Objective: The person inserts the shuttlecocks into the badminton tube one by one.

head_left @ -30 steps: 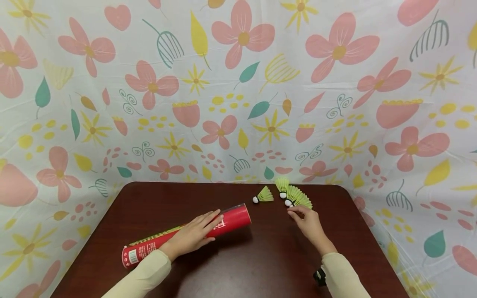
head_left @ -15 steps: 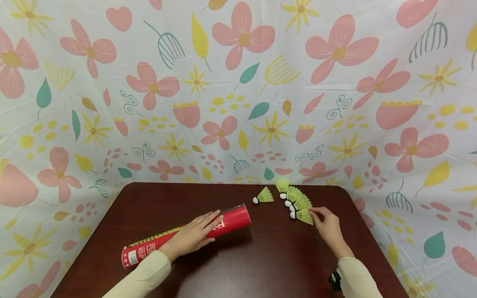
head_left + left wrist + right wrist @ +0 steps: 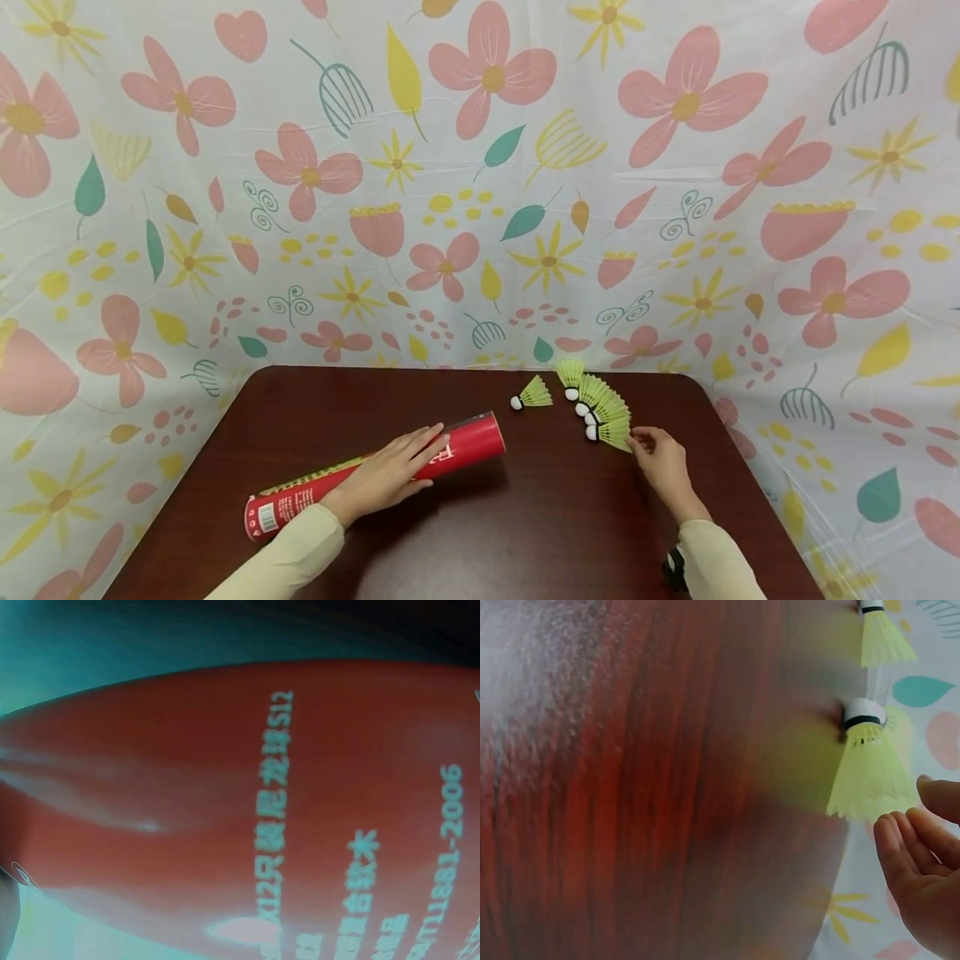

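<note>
My left hand (image 3: 382,473) lies across a red shuttlecock tube (image 3: 472,442), thumb on the near side and fingers over the top. The tube slants across the left half of the table; its printed red wall (image 3: 187,772) fills the left wrist view. My right hand (image 3: 663,467) is beside the skirt of the nearest yellow-green shuttlecock (image 3: 613,433), thumb and fingertips slightly apart. In the right wrist view the fingertips (image 3: 900,832) are close against the skirt rim of a shuttlecock (image 3: 870,772); contact is unclear. Several shuttlecocks (image 3: 592,389) form a fan, white corks pointing left.
One separate shuttlecock (image 3: 536,392) lies left of the fan. The dark brown table (image 3: 540,533) ends at the back against a flower-printed cloth (image 3: 450,208), which also hangs on both sides. A black band (image 3: 675,568) is on the right wrist.
My right hand moved from the corks to the skirt side of the fan, and the nearest shuttlecock came into view there. Lately its fingers loosened at the skirt. The left hand stayed on the tube.
</note>
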Demonstrator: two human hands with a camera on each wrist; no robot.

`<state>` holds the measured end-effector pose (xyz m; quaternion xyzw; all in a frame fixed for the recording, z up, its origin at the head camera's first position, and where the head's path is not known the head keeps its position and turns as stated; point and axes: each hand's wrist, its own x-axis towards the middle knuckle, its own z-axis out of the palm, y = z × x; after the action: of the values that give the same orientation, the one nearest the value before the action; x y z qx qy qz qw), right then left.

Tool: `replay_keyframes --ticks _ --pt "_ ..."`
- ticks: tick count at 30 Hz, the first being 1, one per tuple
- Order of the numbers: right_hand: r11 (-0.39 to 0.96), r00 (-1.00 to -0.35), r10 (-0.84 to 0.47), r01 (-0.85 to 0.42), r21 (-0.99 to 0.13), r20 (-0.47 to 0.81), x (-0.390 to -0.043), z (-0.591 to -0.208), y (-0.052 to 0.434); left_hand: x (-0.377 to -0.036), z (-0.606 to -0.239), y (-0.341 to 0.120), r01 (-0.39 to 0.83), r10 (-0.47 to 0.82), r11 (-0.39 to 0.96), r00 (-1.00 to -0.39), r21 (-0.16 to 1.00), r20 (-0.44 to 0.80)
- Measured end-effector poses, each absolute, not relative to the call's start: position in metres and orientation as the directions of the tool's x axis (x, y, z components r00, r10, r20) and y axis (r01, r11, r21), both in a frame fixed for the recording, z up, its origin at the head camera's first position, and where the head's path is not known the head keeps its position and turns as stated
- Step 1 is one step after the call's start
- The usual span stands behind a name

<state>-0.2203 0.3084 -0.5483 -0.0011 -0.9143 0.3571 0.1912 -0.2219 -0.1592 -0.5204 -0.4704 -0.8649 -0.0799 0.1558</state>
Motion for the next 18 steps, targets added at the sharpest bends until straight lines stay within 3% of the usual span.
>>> replay_keyframes --ticks 8,18 --pt "0.723 -0.952 0.156 -0.071 -0.688 0.263 -0.223 -0.558 0.301 -0.225 -0.522 -0.158 0.838 0.786 0.546 -0.512 -0.001 0.347" --pt "0.728 -0.939 0.173 -0.08 -0.681 0.296 -0.222 -0.56 0.297 -0.225 -0.523 -0.158 0.839 0.787 0.545 -0.511 -0.001 0.345"
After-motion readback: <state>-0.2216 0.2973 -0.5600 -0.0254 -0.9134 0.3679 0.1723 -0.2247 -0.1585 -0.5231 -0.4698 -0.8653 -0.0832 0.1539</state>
